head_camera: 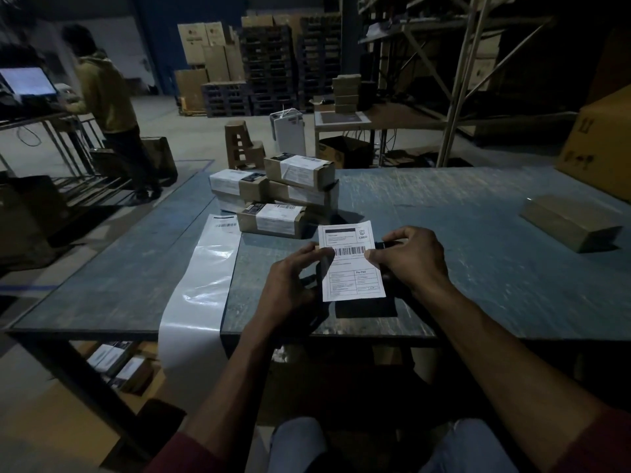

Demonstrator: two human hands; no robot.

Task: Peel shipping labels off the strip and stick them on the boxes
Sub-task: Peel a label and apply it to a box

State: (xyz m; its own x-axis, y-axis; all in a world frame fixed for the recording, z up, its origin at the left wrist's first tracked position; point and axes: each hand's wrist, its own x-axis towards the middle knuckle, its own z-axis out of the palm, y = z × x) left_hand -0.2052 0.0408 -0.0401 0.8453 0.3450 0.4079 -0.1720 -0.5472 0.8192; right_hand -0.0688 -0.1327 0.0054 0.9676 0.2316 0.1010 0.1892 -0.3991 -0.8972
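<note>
Head view: your left hand [290, 278] and right hand [409, 257] each pinch the label [351, 264] over a dark box [367, 307] on the surface [461, 233]; lay it flat, then smooth outward.

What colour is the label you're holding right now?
White with black print and a barcode, on the rectangular paper shipping label; clearest in the head view.
</note>
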